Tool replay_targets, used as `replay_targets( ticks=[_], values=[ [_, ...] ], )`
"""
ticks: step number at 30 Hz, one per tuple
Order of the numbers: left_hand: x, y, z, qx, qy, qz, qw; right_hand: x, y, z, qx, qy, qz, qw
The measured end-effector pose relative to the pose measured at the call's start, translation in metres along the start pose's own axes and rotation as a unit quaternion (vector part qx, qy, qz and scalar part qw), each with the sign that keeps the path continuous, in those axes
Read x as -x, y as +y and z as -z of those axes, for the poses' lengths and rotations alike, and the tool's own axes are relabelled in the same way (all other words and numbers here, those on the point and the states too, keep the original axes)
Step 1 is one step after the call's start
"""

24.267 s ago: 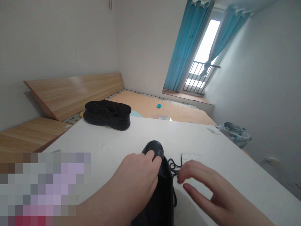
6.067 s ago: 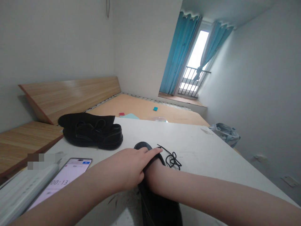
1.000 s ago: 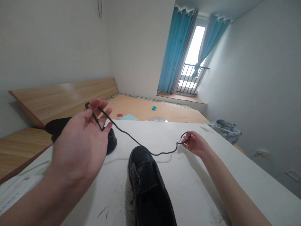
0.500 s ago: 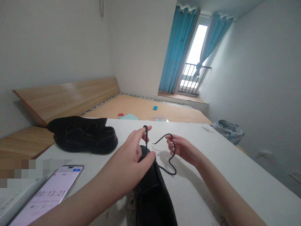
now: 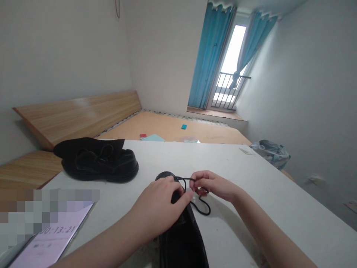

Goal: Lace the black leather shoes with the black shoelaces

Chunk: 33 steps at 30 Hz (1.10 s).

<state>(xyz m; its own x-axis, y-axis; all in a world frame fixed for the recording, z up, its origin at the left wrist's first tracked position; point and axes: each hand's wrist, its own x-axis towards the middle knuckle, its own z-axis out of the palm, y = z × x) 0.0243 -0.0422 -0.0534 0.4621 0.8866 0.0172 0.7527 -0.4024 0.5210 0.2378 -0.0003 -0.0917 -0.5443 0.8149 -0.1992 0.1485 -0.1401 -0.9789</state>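
Note:
A black lace-up shoe (image 5: pixel 184 243) stands in front of me on the white table, its toe pointing away. My left hand (image 5: pixel 161 203) lies over the front of it, fingers curled over the upper and thumb along the right side; its fingertips are partly hidden. From the shoe, a thin black shoelace (image 5: pixel 203 212) runs out to the right and bends back up in a curve. My right hand (image 5: pixel 213 184) pinches this lace just right of the toe, with a stretch of it spanning between shoe and fingers.
A second black shoe (image 5: pixel 103 165), with a dark flat piece on top, lies at the left of the white table (image 5: pixel 279 201). Near the lower left is a phone (image 5: pixel 52 238) showing a timer. Behind the table are a wooden bed board (image 5: pixel 217 134) and a plastic bag (image 5: pixel 275 154).
My left hand has come down from holding up a lace loop onto the shoe's front. The right hand has moved left and lower, closer to the shoe, drawing lace across.

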Motion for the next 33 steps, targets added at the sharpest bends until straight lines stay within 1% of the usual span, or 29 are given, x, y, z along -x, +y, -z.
replay_targets(
  ticks=[4, 8, 12, 18, 23, 27, 30, 33],
  values=[
    [-0.003, -0.002, -0.004, 0.013, 0.004, 0.002, 1.000, -0.001, 0.000, -0.001, -0.003, 0.020, 0.025, 0.999],
    [-0.004, -0.006, -0.004, 0.012, -0.003, -0.004, 1.000, 0.000, -0.004, -0.003, -0.006, 0.014, 0.016, 1.000],
    [-0.003, -0.007, -0.003, 0.011, -0.018, -0.005, 1.000, 0.002, -0.006, -0.003, -0.008, 0.014, 0.004, 1.000],
    [-0.003, -0.007, 0.000, 0.001, -0.043, -0.016, 0.999, 0.002, -0.003, 0.000, 0.015, 0.015, 0.027, 0.999],
    [-0.003, -0.008, 0.009, -0.005, -0.084, -0.032, 0.996, 0.004, -0.005, 0.001, 0.030, -0.025, 0.010, 0.999],
    [-0.002, -0.009, 0.015, 0.007, -0.121, -0.052, 0.991, 0.008, -0.010, -0.002, 0.051, -0.064, 0.014, 0.997],
    [-0.001, -0.008, 0.014, 0.014, -0.121, -0.062, 0.991, 0.011, -0.013, -0.005, 0.076, -0.100, 0.015, 0.992],
    [-0.001, -0.007, 0.011, 0.029, -0.107, -0.047, 0.993, 0.014, -0.016, -0.006, 0.107, -0.135, 0.003, 0.985]
  ],
)
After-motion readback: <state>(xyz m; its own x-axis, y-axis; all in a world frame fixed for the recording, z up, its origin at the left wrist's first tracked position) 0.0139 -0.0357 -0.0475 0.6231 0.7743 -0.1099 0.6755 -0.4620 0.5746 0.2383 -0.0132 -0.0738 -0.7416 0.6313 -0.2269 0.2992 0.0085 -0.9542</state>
